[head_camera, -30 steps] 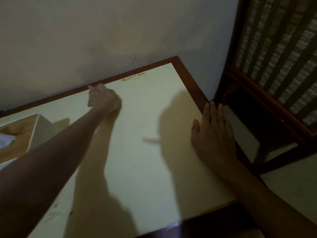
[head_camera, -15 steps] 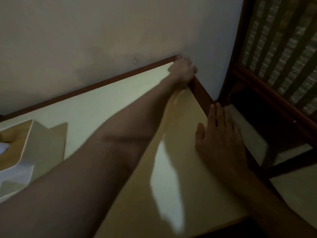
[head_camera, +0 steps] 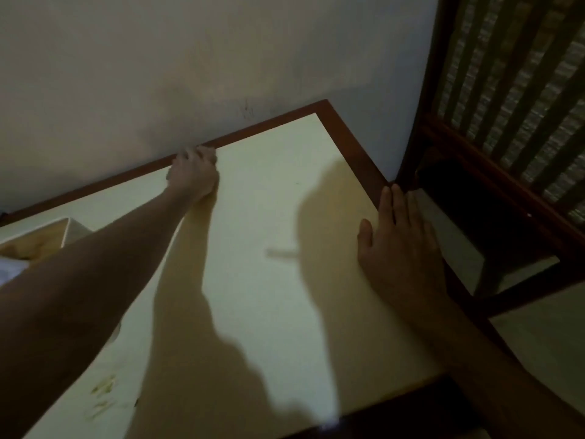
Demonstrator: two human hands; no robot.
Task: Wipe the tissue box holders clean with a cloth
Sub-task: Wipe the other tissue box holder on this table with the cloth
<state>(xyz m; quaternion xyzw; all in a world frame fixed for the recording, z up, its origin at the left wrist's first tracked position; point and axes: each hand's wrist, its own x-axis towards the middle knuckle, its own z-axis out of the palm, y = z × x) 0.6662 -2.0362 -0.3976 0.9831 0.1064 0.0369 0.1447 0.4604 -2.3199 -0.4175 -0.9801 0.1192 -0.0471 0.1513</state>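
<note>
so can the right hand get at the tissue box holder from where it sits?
Probably not without moving. The right hand lies flat at the table's right edge; the tissue box holder is at the far left, and the left forearm stretches across between them.

No legible text, label, brand, number or sign appears on any surface in view, including the table and the wall.

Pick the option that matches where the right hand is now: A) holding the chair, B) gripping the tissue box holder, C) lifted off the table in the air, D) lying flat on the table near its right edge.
D: the right hand lies flat, fingers straight, on the table by its dark right edge, apart from the tissue box holder at far left.
</note>
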